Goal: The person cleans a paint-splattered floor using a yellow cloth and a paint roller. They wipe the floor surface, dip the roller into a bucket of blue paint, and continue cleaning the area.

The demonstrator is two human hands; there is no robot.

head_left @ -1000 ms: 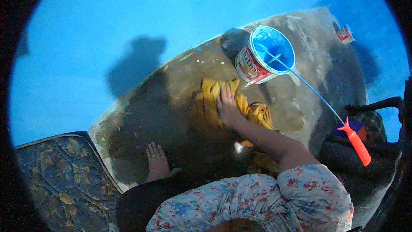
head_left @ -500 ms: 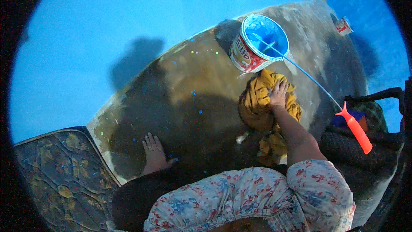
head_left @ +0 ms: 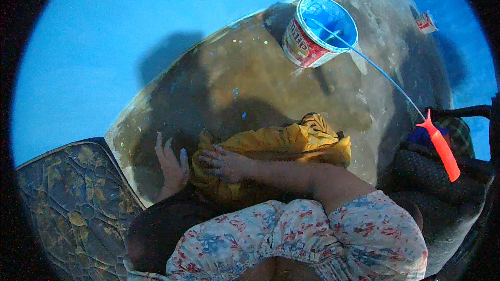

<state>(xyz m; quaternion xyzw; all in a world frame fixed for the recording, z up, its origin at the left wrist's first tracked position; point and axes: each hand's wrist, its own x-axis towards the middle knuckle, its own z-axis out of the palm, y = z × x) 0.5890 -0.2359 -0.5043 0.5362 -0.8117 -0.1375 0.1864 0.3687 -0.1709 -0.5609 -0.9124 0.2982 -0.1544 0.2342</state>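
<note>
My left hand (head_left: pixel 173 165) is open, its fingers spread and tipped up, just left of a yellow cloth (head_left: pixel 281 140). The cloth lies bunched and stretched out sideways in front of my body. My right arm reaches across it, and my right hand (head_left: pixel 228 165) grips its left end, fingers spread over the folds. The two hands are close together. Beyond the cloth stands a red and white paint bucket (head_left: pixel 306 52), blue inside. A paint roller with a blue rod and an orange handle (head_left: pixel 441 151) leans out of it to the right.
Bare brownish floor (head_left: pixel 250 78) has blue paint spots. A blue wall (head_left: pixel 104 31) curves behind it. Left is a dark padded mat with a leaf pattern (head_left: pixel 73 203). A small red and white container (head_left: pixel 425 22) stands far right, and dark furniture (head_left: pixel 432 187) is nearer.
My right hand has swept left and nearer to me, dragging the cloth from beside the bucket toward my left hand. The left hand's fingers have lifted and spread.
</note>
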